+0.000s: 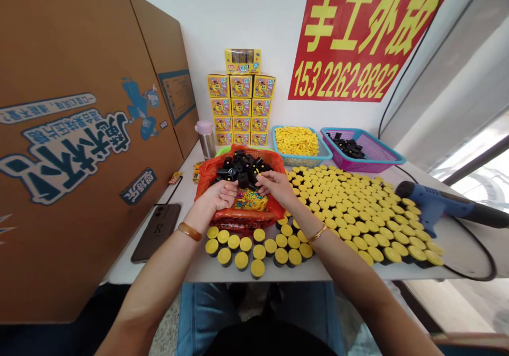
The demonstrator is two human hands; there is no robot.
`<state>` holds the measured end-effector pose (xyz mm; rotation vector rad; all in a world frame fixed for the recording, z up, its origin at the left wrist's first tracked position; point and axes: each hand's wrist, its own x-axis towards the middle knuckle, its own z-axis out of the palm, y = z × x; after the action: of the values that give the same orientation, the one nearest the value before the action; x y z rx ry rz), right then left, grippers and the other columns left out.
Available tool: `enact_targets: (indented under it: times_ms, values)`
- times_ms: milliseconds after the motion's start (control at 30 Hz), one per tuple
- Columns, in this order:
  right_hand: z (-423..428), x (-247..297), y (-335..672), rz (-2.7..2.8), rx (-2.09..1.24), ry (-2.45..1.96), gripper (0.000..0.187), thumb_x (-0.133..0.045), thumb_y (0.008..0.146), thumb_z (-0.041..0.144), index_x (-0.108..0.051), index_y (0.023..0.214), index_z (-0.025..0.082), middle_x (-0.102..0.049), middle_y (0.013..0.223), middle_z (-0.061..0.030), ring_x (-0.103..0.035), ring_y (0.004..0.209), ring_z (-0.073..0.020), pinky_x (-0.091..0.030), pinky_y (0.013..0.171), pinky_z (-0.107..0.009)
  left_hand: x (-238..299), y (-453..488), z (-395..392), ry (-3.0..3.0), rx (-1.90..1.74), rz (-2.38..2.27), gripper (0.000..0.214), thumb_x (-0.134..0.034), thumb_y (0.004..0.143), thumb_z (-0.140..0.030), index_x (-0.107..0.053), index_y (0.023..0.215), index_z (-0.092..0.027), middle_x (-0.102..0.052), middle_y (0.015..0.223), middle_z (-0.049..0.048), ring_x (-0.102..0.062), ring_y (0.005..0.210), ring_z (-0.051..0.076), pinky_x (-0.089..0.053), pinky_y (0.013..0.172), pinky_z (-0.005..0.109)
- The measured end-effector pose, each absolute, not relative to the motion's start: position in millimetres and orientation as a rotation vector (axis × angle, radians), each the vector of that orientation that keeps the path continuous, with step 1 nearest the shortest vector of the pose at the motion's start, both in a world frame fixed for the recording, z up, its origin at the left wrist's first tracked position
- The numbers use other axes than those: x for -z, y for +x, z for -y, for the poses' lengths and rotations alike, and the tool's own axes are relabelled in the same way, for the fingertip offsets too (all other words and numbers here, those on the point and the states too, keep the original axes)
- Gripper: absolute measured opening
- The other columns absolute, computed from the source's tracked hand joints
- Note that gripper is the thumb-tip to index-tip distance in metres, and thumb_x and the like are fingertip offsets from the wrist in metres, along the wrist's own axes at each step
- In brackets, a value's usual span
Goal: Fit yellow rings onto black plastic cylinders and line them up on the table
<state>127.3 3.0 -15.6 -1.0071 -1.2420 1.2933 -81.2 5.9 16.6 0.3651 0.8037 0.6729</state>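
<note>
Both my hands meet over a red bag-lined tray piled with small black cylinders and coloured candies. My left hand is curled shut around something I cannot make out. My right hand pinches a small black cylinder at the fingertips. In front of the tray stand two short rows of black cylinders with yellow caps. A large field of the same yellow-capped cylinders spreads to the right.
A blue hot-air gun with its cable lies at the right. A blue basket of yellow caps, a purple basket of black parts, stacked yellow boxes, a flask, a phone and big cardboard boxes surround the white table.
</note>
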Motion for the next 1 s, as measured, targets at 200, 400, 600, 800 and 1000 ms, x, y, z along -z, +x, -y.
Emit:
enact_targets:
  times_ms: [200, 400, 600, 800, 1000]
  values:
    - [4.2, 15.0, 119.5, 1.512, -1.004, -0.882, 0.039, -0.081, 0.065, 0.042, -0.062, 0.091, 0.02, -0.07, 0.085, -0.0017, -0.067, 0.07, -0.0143, -0.056, 0.06, -0.025, -6.5, -76.0, -13.0, 0.399, -0.647, -0.786, 0.028, -0.048, 0.091, -0.008, -0.043, 0.065, -0.017, -0.036, 0.04, -0.0079, -0.029, 0.025, 0.004, -0.021, 0.028, 0.012]
    - [7.0, 17.8, 110.2, 1.687, -0.65, -0.957, 0.024, -0.071, 0.072, 0.031, -0.058, 0.091, 0.022, -0.068, 0.081, -0.0009, -0.065, 0.073, -0.0161, -0.055, 0.068, -0.029, -8.1, -60.1, -9.0, 0.562, -0.745, -0.959, 0.031, -0.061, 0.088, -0.016, -0.046, 0.062, -0.016, -0.036, 0.04, -0.0083, -0.025, 0.027, 0.0, -0.015, 0.029, 0.01]
    - [3.6, 17.3, 121.6, 1.725, -0.596, -1.074, 0.021, -0.072, 0.069, 0.032, -0.059, 0.083, 0.022, -0.064, 0.069, 0.0016, -0.06, 0.062, -0.0148, -0.048, 0.059, -0.026, -7.9, -51.0, 0.5, 0.87, -1.135, -1.036, 0.029, -0.079, 0.073, -0.027, -0.053, 0.067, -0.016, -0.049, 0.049, -0.0061, -0.033, 0.032, 0.001, -0.017, 0.032, 0.014]
    - [-2.6, 8.9, 123.2, 1.532, -0.835, -1.017, 0.032, -0.076, 0.068, 0.045, -0.057, 0.079, 0.021, -0.064, 0.064, 0.0009, -0.059, 0.053, -0.0138, -0.049, 0.051, -0.027, -4.3, -45.8, 6.9, 1.303, -1.166, -0.978, 0.035, -0.08, 0.068, -0.042, -0.072, 0.091, -0.016, -0.06, 0.059, -0.0023, -0.045, 0.041, 0.007, -0.03, 0.04, 0.02]
    - [-3.2, 7.7, 113.2, 1.244, -1.218, -0.966, 0.047, -0.08, 0.063, 0.057, -0.054, 0.081, 0.022, -0.068, 0.063, 0.0009, -0.064, 0.05, -0.0156, -0.058, 0.05, -0.03, -3.9, -41.2, 9.6, 1.656, -1.253, -0.975, 0.038, -0.087, 0.057, -0.022, -0.077, 0.093, -0.017, -0.073, 0.087, 0.0043, -0.058, 0.064, 0.012, -0.044, 0.059, 0.023]
